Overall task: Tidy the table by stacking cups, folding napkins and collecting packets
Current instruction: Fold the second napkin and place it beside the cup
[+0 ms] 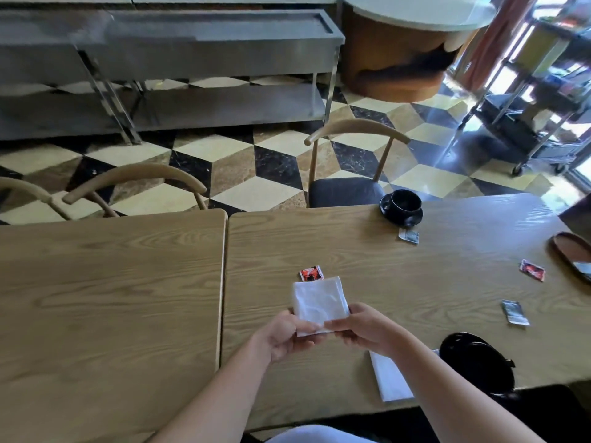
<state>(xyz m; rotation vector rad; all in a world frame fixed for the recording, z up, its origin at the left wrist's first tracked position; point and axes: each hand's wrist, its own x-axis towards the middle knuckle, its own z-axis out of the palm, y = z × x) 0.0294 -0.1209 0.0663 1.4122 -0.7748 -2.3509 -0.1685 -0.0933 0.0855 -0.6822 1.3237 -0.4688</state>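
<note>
I pinch a white napkin [319,303] by its near edge with my left hand [281,335] and right hand [364,327], above the table [415,282] near its left edge, a red packet [311,272] just beyond.

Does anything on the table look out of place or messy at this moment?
Yes. Four packets lie scattered loose: a red packet behind the held napkin, another red one near the brown tray, and silver ones. A second napkin overhangs the table edge. Nothing looks spilled.
</note>
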